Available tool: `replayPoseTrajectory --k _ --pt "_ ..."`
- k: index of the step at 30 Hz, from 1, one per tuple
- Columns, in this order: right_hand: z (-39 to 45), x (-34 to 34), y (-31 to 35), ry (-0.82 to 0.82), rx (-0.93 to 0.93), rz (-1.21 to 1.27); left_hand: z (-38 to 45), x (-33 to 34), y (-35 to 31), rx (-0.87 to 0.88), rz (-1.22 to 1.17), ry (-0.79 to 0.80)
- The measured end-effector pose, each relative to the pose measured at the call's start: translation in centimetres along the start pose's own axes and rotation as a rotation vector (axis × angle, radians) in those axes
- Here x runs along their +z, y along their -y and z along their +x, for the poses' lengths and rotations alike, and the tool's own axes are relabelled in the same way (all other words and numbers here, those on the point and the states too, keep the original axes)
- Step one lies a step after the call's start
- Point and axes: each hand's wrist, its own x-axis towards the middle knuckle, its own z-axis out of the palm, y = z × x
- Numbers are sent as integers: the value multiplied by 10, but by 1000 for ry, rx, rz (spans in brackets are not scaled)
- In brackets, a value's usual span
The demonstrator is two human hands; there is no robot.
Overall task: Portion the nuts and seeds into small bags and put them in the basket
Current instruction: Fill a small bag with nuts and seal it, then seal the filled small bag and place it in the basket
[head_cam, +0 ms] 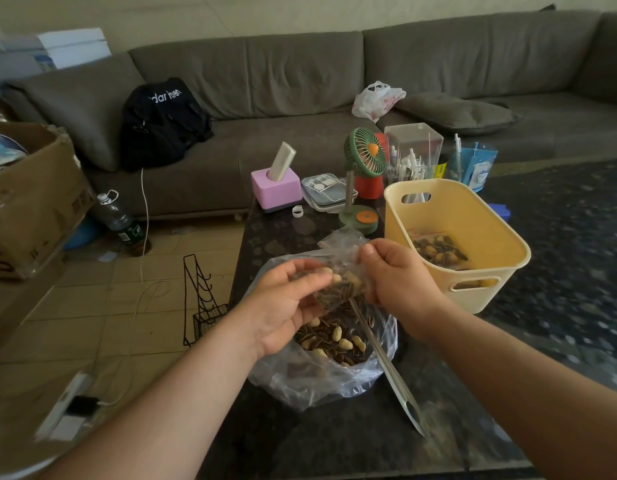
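Holding a small clear plastic bag [341, 282] of striped seeds and peanuts, I have my left hand [286, 303] cupped under it and my right hand [397, 271] pinching its top edge. It hangs directly above the large crumpled clear bag of nuts and seeds [331, 337], where a long metal spoon [386, 362] leans out toward the near table edge. Just right, the pale yellow plastic basket [490, 258] stands with one filled bag [438, 251] inside. Beyond, a green desk fan [364, 157] crowds the dark table [335, 434].
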Motion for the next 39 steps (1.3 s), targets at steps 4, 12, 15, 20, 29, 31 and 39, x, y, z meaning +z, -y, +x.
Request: replayPoseTrajectory --k 4,12,15,20,29,31,39 --pt "-2 3 -4 55 69 -91 7 -1 -3 144 -95 -165" --pt "-6 7 7 246 35 -30 4 -1 -2 346 173 -124" --pt "-6 12 4 202 -21 -4 3 1 -2 304 117 -85" --pt "-2 12 5 145 98 231 4 5 -2 179 16 -67" --pt "0 7 13 64 -35 192 11 18 0 182 -27 -37" --pt "2 4 19 43 -73 150 12 27 -5 195 -25 -25" --pt "11 -46 51 8 -76 173 29 76 -24 205 14 76"
